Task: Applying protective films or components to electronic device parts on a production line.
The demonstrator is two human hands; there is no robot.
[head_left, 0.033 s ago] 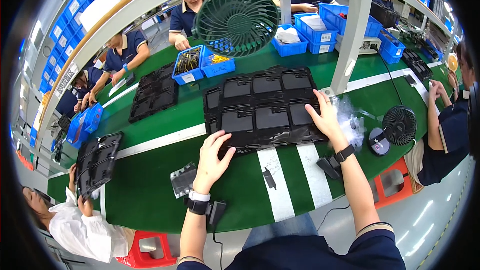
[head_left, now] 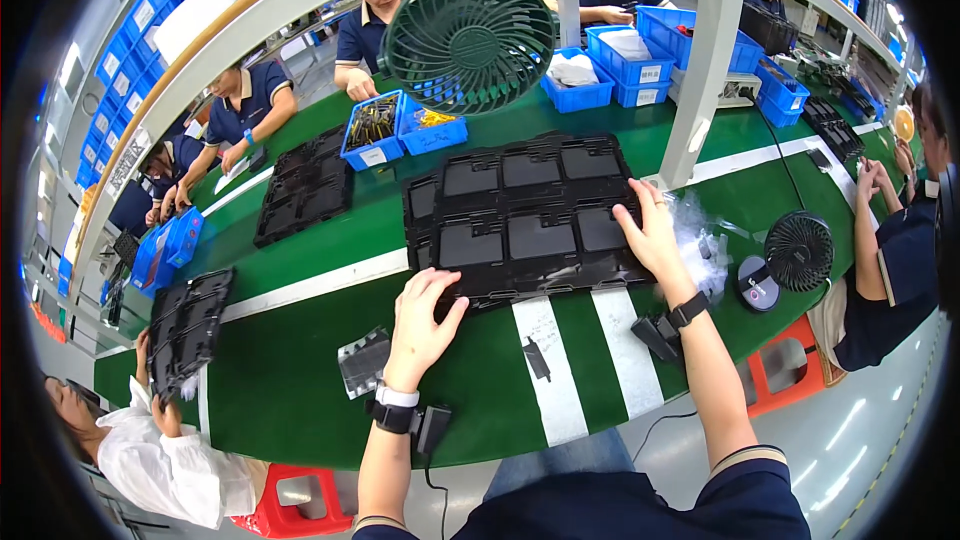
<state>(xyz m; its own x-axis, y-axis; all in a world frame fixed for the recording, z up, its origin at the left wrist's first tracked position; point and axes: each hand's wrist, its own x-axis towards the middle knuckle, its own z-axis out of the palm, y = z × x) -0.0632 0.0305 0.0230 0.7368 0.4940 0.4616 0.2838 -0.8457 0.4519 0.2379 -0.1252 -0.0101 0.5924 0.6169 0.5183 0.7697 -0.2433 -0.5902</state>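
A black plastic tray [head_left: 541,237] with rectangular pockets lies on the green table in front of me; its doubled edges suggest a stack. My left hand [head_left: 425,325] rests at its near left corner, fingers stretched and spread, their tips touching the edge. At the right edge lies my right hand [head_left: 652,240], fingers extended and thumb apart on the tray's rim. Neither hand is wrapped round anything. Crumpled clear plastic film [head_left: 697,245] sits just right of my right hand. Beside my left wrist is a small dark piece with clear film [head_left: 364,362].
A green fan [head_left: 470,40] hangs from the frame ahead, beside a white post [head_left: 703,70]. Blue bins [head_left: 372,152] stand beyond the tray. A small black fan [head_left: 799,250] is at right. Another black tray [head_left: 303,185] lies far left. Co-workers sit around the table.
The view has shifted very slightly. At the left, the tray in a co-worker's hands has tipped a little. My hands stay in place on the black tray.
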